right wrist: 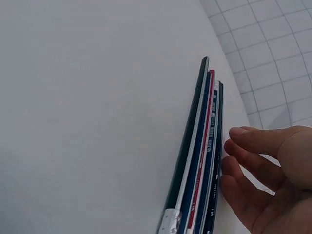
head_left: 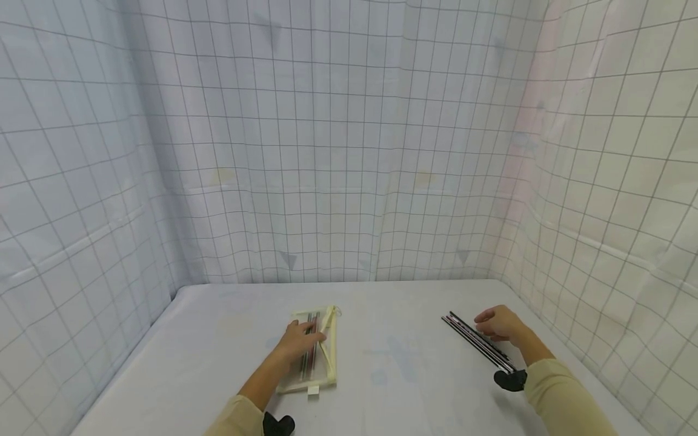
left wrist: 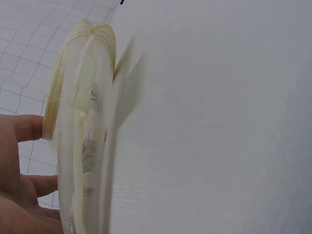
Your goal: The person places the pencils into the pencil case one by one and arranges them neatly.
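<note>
Right hand (head_left: 498, 324), fingers loosely bent and holding nothing, just beside a row of pencils (right wrist: 205, 141) on white tabletop (head_left: 392, 387); left hand (head_left: 297, 340), relaxed, digits touching cream-edged mesh pouch (head_left: 333, 357), well apart from them.

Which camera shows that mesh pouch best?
The head view: it shows most of the mesh pouch from above, though the left hand covers part. The left wrist view is closer but edge-on and cut off; the right wrist shows none.
</note>
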`<state>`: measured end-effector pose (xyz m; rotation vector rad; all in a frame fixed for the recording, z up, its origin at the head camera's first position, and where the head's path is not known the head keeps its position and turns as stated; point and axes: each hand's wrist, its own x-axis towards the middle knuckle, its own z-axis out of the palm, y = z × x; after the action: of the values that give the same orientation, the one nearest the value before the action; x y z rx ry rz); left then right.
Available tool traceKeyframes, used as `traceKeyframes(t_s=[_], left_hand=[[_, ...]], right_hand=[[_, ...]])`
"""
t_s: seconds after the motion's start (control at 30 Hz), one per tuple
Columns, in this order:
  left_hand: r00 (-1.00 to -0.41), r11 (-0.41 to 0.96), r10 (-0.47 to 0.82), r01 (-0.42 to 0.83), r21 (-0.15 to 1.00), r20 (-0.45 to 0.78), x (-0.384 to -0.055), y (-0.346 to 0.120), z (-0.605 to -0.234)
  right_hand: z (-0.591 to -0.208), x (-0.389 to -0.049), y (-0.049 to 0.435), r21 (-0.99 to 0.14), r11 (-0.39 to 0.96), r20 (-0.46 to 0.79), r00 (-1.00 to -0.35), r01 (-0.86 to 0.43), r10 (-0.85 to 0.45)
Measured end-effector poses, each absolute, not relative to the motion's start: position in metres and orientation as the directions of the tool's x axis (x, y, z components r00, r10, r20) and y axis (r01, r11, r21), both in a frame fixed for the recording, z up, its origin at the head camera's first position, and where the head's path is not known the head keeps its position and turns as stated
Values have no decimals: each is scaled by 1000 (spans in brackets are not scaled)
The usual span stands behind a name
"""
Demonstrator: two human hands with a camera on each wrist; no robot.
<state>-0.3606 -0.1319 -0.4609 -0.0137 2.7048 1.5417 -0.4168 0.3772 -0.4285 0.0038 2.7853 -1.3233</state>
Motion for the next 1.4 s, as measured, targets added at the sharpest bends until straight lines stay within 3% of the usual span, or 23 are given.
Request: traceKeyframes(t_s=[0.73, 1.2, 1.4], left_hand=[[-1000, 518, 15, -7, 856, -17, -362, -134, -466], [-999, 488, 22, -10, 873, -24, -361, -133, -466], [-1000, 490, 27, 0, 872, -15, -360, -133, -465]], right_hand=[[-438, -420, 375, -498, 842, 108, -978, -210, -180], [-444, -420, 381, -603, 789, 81, -993, -118, -87], [-439, -420, 373, -639, 757, 102, -991, -135, -91]])
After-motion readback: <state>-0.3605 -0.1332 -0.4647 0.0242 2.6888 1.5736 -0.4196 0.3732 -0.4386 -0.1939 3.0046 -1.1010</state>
